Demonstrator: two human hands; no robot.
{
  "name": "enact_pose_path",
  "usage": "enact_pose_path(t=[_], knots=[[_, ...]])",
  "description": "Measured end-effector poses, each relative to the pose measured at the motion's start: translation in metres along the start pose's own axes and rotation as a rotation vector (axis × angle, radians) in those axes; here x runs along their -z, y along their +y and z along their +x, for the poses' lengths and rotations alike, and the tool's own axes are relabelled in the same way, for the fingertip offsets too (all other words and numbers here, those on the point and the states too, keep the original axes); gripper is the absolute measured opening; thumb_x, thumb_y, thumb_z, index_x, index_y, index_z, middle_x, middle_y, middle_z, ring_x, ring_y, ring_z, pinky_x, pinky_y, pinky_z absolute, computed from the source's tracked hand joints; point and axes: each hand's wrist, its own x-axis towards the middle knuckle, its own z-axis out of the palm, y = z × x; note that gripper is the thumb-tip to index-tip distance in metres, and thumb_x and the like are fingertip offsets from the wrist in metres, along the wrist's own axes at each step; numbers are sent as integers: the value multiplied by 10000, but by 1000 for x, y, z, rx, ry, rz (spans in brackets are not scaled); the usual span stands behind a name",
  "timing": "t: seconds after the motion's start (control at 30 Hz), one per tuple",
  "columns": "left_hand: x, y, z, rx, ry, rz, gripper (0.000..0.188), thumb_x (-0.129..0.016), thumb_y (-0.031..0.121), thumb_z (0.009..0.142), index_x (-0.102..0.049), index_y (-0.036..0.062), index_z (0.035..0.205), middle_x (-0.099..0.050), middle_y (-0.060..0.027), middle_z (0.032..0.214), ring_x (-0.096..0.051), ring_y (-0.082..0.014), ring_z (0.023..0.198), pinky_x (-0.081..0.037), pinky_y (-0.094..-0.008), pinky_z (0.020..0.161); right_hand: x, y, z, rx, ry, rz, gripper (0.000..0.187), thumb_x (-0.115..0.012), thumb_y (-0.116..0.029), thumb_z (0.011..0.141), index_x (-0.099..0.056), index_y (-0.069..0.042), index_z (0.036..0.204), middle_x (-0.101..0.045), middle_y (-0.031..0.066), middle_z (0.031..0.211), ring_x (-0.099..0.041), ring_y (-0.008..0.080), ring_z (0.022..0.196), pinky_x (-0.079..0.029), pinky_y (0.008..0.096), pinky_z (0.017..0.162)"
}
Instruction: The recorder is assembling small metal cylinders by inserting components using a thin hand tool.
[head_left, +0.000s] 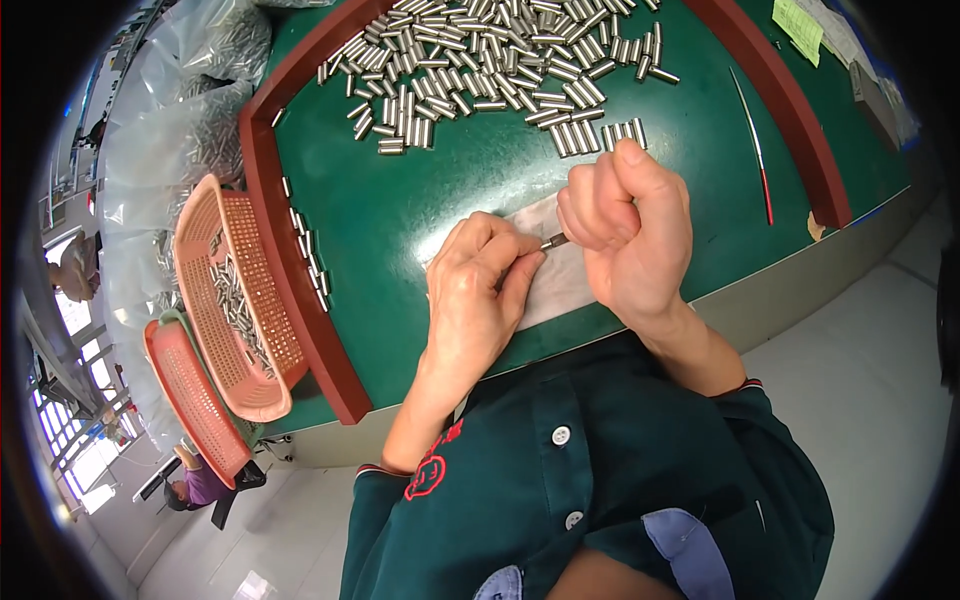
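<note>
Over a pale cloth (562,290), both hands meet near the front edge of the green work table. My left hand (468,285) pinches a small metal cylinder (545,246) between thumb and fingers, which hide most of it. My right hand (640,225) is closed in a fist round a thin dark tool (558,240); only its end shows, touching or almost touching the cylinder. Just beyond the right fist lies a short row of metal cylinders (574,139). A large loose heap of the same shiny cylinders (470,60) spreads over the far part of the table.
Dark red rails (300,290) border the table left and right. Several cylinders line the left rail. A red-handled pointed tool (767,190) lies at right. Pink baskets (262,395) and plastic bags of metal parts (210,130) stand at left. Another person (203,485) sits farther off.
</note>
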Motion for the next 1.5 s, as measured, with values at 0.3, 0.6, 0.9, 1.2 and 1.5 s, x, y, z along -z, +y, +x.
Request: enact_pose_path(t=[0.3,0.6,0.9,1.2,1.5], knots=[[0,-1,1,24,4,-38,111,-657,-24,604,-603,13,693,-478,-69,634,-503,-233,604,-409,-327,537,-2,2,-1,24,-16,-69,418,-294,-204,900,-258,-109,494,-241,-24,426,-155,68,392,-154,238,381],[1,-4,3,33,-21,-71,115,-641,-43,596,-600,13,688,-456,-77,627,-487,-241,593,-400,-331,518,-10,5,-7,47,-29,-239,427,-322,-183,889,-257,-94,476,-246,-11,425,-187,80,396,-155,252,399],[2,-3,1,-19,7,-88,85,-623,-41,620,-578,1,679,-457,-94,646,-486,-260,615,-400,-348,540,-18,9,-10,111,-49,-249,391,-353,-124,873,-269,-68,495,-246,-10,443,-199,82,418,-173,257,421],[11,-2,-5,315,-55,-784,89,-575,-23,768,-532,4,841,-563,-71,828,-556,-147,735,-446,-255,677,10,-1,-18,270,-37,81,397,-306,-122,890,-265,-78,498,-252,-15,440,-212,75,409,-180,245,407],[13,9,40,423,-99,-797,91,-555,92,809,-525,13,841,-463,29,626,-382,-40,523,-314,-195,466,20,-20,-11,233,30,111,402,-291,-174,890,-249,-98,497,-258,-11,429,-171,72,395,-162,247,391]])
